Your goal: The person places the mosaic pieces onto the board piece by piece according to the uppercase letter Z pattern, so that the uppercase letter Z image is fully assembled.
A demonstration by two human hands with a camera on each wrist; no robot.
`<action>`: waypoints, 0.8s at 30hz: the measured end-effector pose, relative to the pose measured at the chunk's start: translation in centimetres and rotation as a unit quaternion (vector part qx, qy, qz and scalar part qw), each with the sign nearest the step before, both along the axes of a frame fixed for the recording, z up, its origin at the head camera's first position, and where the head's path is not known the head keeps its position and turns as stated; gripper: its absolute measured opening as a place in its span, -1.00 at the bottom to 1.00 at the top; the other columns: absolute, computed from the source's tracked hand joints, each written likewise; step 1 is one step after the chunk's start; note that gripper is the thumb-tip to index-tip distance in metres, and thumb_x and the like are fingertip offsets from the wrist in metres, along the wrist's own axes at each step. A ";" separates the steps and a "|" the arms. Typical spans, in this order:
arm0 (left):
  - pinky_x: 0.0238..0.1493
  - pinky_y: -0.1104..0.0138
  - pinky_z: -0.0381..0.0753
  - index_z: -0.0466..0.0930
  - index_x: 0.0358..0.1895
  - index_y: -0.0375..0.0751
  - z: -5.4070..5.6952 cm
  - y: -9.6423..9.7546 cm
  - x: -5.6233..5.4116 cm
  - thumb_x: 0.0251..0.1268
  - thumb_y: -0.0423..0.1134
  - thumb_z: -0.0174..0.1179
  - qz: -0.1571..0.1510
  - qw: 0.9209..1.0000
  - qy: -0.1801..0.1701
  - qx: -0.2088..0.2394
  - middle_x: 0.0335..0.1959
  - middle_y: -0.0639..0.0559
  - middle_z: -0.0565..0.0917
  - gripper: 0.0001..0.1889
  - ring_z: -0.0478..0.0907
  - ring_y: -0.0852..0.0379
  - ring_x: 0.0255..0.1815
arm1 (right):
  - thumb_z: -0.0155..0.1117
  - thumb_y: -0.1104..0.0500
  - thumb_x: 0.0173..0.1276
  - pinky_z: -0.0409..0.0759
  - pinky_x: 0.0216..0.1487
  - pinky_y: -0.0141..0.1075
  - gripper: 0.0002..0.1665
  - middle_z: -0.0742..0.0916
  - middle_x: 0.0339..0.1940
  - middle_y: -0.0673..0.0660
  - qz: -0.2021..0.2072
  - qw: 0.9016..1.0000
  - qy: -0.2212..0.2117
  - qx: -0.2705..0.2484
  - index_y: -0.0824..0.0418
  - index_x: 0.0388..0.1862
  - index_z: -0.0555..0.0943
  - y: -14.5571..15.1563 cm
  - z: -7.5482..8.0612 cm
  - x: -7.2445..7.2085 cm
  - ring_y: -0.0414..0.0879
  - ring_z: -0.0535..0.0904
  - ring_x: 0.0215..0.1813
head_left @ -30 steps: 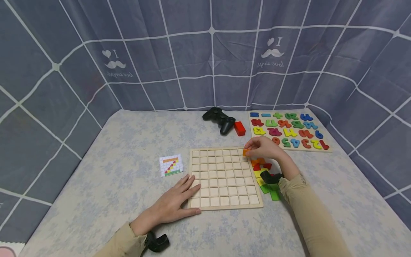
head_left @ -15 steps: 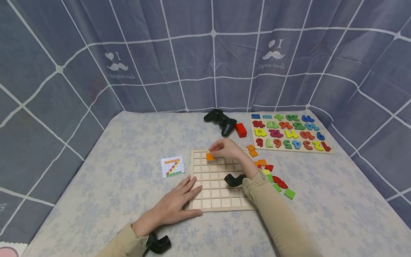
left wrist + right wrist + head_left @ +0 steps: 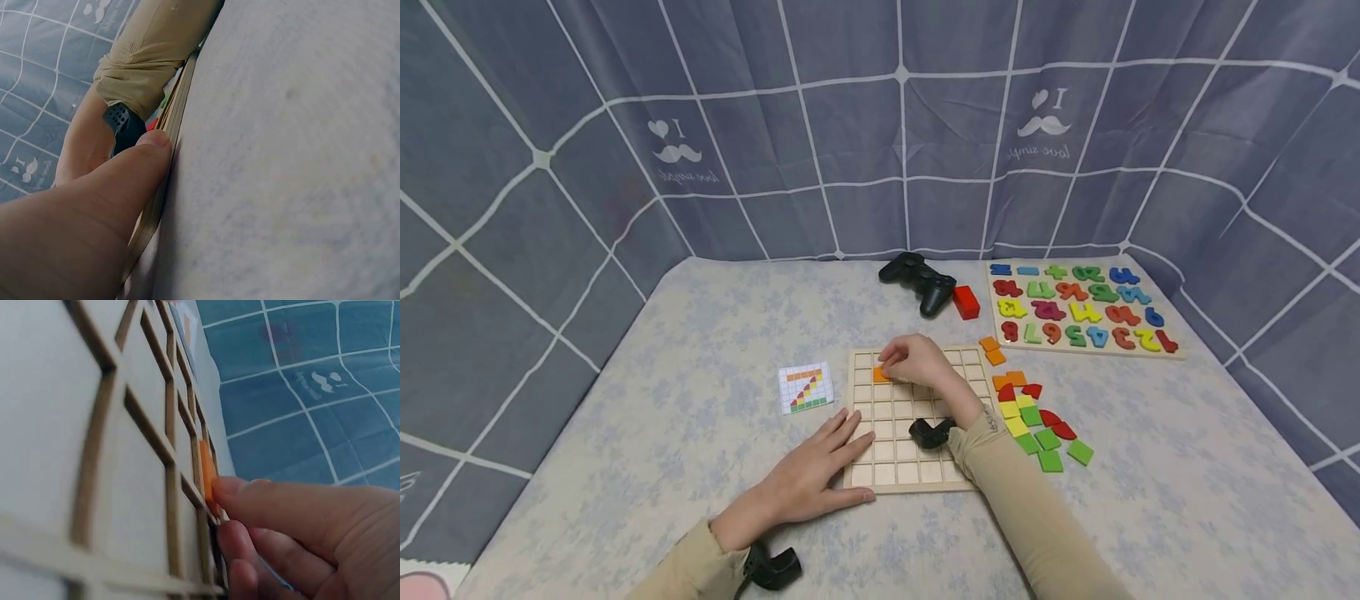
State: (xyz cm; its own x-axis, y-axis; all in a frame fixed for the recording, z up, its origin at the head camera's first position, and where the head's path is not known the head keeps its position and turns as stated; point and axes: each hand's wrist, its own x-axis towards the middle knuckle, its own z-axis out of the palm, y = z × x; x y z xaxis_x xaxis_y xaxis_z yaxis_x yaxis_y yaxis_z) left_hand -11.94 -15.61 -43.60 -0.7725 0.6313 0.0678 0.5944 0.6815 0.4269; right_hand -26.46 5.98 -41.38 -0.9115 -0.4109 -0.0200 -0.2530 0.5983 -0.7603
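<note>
Well, a blue-grey curtain (image 3: 865,125) with white lines is hanging behind and on both sides of my pale, blue-patterned table (image 3: 715,308). Toward the far right, a number board (image 3: 1090,353) is lying flat, its colourful numerals sitting in rows. Nearer to me, a wooden grid board (image 3: 907,451) is lying in the middle. My left hand (image 3: 808,475) is resting with fingers spread on its left edge, thumb touching the near-left corner. My right hand (image 3: 921,364) is leaning over its far part and pinching.

Beyond the grid board a black game controller (image 3: 919,283) is lying, while a white pattern card (image 3: 806,387) is lying just left of the grid board. A red block (image 3: 967,302) is sitting just beside the controller. Red, yellow and green pieces (image 3: 1050,461) are lying loosely on the right, near some orange ones. Finally, the orange tile (image 3: 880,375) I'm pinching is sitting second from the left, second row from the far edge, my thumb touching it.
</note>
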 end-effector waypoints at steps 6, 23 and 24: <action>0.39 0.05 0.13 0.16 0.45 -0.03 0.0 0.0 -0.1 0.22 0.35 0.01 0.000 1.000 -0.011 0.000 0.50 -0.08 -0.01 -0.18 -0.21 0.00 0.50 | 0.37 0.24 0.20 0.61 -0.09 -0.18 -0.61 0.69 -0.13 0.18 0.046 0.998 0.014 -0.044 0.35 0.00 0.60 3.0 2.1 -0.4 0.03 0.63 -0.13; 0.39 0.05 0.12 0.17 0.45 -0.04 -0.2 -0.1 -0.1 0.23 0.33 0.02 -0.007 1.000 0.000 0.002 0.49 -0.11 0.01 -0.19 -0.20 -0.01 0.50 | 0.30 0.06 0.30 0.45 0.15 -0.01 -0.48 0.63 0.04 0.25 -0.040 0.991 -0.040 -0.118 0.32 0.15 0.52 12.2 4.2 -0.1 0.08 0.52 0.06; 0.39 0.05 0.12 0.17 0.45 -0.04 -0.2 -0.1 -0.1 0.23 0.33 0.02 -0.007 1.000 0.000 0.002 0.49 -0.10 0.01 -0.19 -0.20 -0.01 0.50 | 0.30 0.05 0.30 0.44 0.16 0.00 -0.48 0.63 0.04 0.24 -0.048 0.991 -0.044 -0.120 0.31 0.15 0.52 12.5 4.0 -0.1 0.07 0.52 0.06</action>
State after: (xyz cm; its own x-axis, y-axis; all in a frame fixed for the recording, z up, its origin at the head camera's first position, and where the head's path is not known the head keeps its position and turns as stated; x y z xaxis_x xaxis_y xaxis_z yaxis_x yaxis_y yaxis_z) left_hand -12.02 -15.70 -43.81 -0.7635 0.6420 0.0696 0.6038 0.6715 0.4295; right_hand -26.59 18.44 -37.36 -0.9457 -0.3247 -0.0138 -0.1295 0.4154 -0.9004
